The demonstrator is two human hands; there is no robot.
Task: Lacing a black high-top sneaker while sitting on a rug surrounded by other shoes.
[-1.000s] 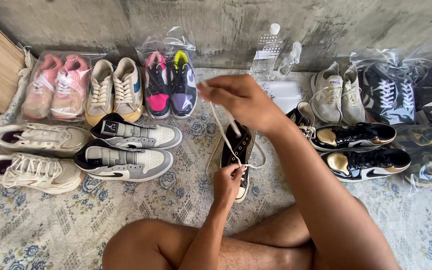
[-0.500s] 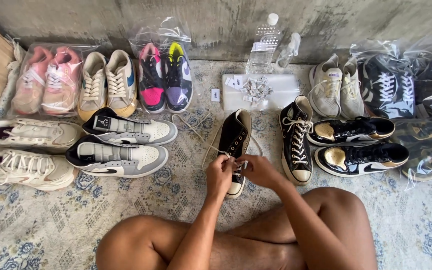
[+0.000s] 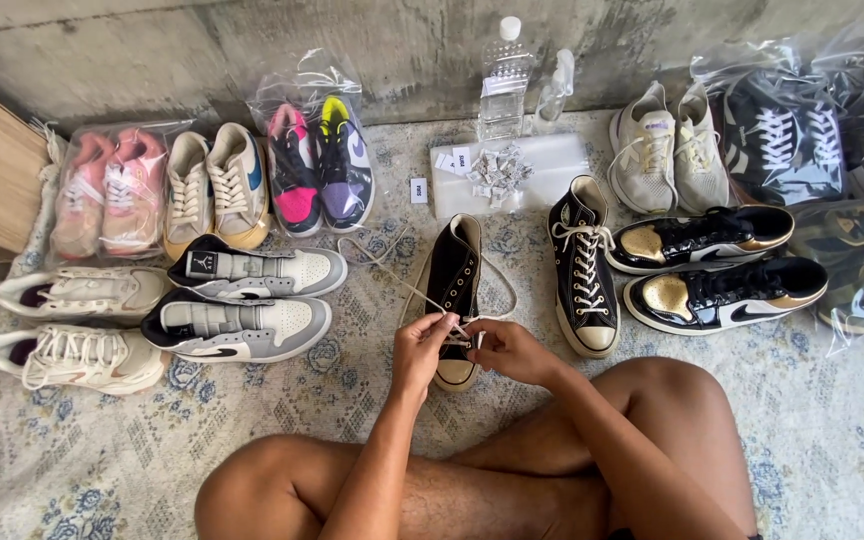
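Hands at work on a black canvas high-top sneaker (image 3: 455, 290), which lies sole-down on a patterned woven rug (image 3: 832, 430) directly in front of the seated person's crossed legs. Left hand (image 3: 420, 342) has its fingers pinched closed on a cream flat lace (image 3: 392, 275) near the toe end of the shoe; right hand (image 3: 508, 347) is likewise curled closed at the eyelets, touching the same lace, whose loose end trails across the rug to the left. Just to the right stands the matching laced high-top (image 3: 581, 270) with a pale rubber toe cap. Glossy black-and-gold leather sneakers (image 3: 717, 270) lie beyond it. To the left, two grey-and-white leather high-tops (image 3: 247, 298) and two cream mesh runners (image 3: 67, 325). Clear plastic bags along the rough concrete wall (image 3: 152, 50) hold pairs: pink trainers (image 3: 107, 190), a pink-and-purple pair (image 3: 320, 172), and black shoes with white laces (image 3: 782, 140). A ribbed clear plastic bottle (image 3: 504, 82) stands upright beside a flat white box (image 3: 512, 172) bearing crumpled paper.
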